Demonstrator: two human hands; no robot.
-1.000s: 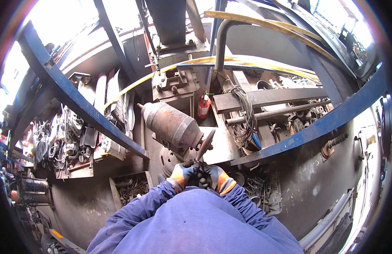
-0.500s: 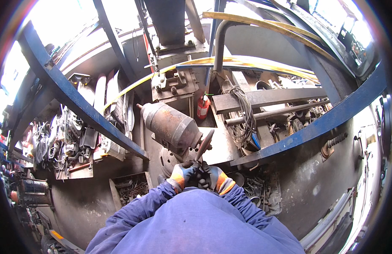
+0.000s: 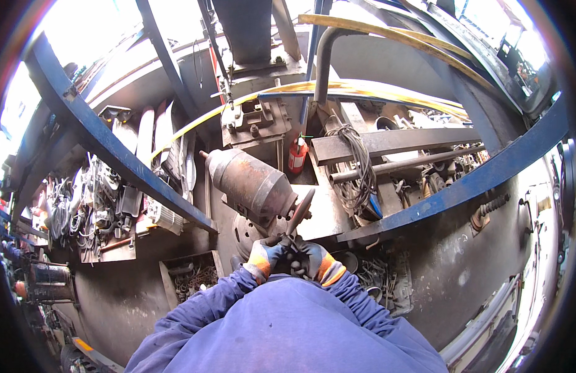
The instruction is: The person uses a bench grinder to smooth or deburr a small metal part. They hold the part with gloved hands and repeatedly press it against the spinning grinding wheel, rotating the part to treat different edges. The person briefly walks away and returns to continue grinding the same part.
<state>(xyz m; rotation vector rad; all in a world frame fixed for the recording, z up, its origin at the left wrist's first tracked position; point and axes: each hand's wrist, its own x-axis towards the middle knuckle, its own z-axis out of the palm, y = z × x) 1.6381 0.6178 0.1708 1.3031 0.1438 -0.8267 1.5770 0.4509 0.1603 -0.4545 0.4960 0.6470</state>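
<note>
Close to my chest, my left hand (image 3: 268, 253) and my right hand (image 3: 310, 257) meet, both in dark gloves with orange and grey cuffs. Their fingers are closed around the lower end of a brown, tapered bar (image 3: 301, 213) that slants up and away to the right. The gloves hide that end, and its exact grip is unclear. Just beyond stands a rusty metal canister (image 3: 247, 180), tilted, with a short stub at its far end. Under it is a round metal part with holes (image 3: 244, 234), partly covered by my left glove.
Blue steel beams (image 3: 129, 165) frame both sides. A red fire extinguisher (image 3: 297, 155) stands behind the canister. Coiled cable (image 3: 361, 177) hangs beside grey metal bars. Scrap fills a floor tray (image 3: 191, 276) at left; metal parts (image 3: 387, 280) lie at right. A yellow strip (image 3: 204, 121) arcs across.
Almost nothing differs. Both hands stay closed at the bar's lower end, and the canister keeps its place; the whole view has shifted only slightly.
</note>
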